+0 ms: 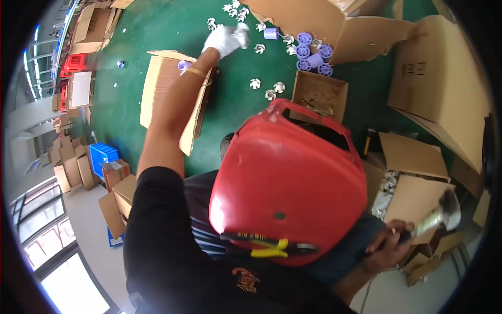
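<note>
Two hands are at work, far from each other. The left hand (226,39) wears a white glove and is stretched out over the green floor (157,31); its fingers are closed around a small white part (242,35), which it holds just above the floor. The right hand (388,246) is bare and stays low, beyond the right edge of the red plastic shell (285,183) that lies on the person's lap. This hand is wrapped around the dark handle of a metal hammer (436,217), whose long axis goes up and to the right, away from the shell, with the shiny head at the far end.

More white impeller-like parts (264,86) lie scattered on the floor above the shell, near the gloved hand, so the left hand is clearly the nearer one to them. A group of purple spools (312,56) stands above and right of the shell. Yellow-handled pliers (272,248) rest on the shell's lower edge. Open cardboard boxes (167,94) lie around the shell on all sides.
</note>
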{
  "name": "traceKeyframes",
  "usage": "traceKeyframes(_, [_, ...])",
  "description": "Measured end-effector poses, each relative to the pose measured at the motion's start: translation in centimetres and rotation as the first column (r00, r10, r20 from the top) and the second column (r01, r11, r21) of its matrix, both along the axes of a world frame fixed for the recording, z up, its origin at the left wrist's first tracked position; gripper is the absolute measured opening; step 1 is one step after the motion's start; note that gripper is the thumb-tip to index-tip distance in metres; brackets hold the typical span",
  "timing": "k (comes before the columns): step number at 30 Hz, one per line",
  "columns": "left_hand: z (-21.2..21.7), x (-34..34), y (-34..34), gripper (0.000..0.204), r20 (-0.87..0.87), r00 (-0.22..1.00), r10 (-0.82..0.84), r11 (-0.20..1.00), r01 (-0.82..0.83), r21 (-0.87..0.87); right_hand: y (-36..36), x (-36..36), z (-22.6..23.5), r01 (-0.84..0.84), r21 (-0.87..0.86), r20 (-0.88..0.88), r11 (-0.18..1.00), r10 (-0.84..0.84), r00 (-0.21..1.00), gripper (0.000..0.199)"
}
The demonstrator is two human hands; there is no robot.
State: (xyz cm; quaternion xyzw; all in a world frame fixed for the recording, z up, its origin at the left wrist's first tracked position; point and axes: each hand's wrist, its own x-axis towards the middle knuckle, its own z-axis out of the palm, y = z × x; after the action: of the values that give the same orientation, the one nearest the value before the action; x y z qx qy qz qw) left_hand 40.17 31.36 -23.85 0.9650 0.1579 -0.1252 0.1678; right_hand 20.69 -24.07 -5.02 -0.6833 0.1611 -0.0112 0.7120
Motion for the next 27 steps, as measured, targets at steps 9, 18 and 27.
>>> traceKeyframes(9, [-13.9,10.7,2.7,0.069,-0.104,0.973,-0.204,0.965,0.218,0.144,-1.9,0.9,-0.2,-0.131,0.037,-0.223,0.991,0.136,0.965,0.045])
traceKeyframes(18, [-15.1,7.3,-3.1,0.033,-0.211,0.954,-0.211,0.862,0.283,0.42,1.1,2.1,0.4,-0.062,0.016,-0.269,0.998,0.064,0.961,0.055])
traceKeyframes(27, [0.3,-1.4,-2.0,0.039,0.126,0.973,0.192,0.841,-0.097,-0.532,1.6,1.3,0.5,0.11,0.032,-0.268,0.993,-0.097,0.958,0.04])
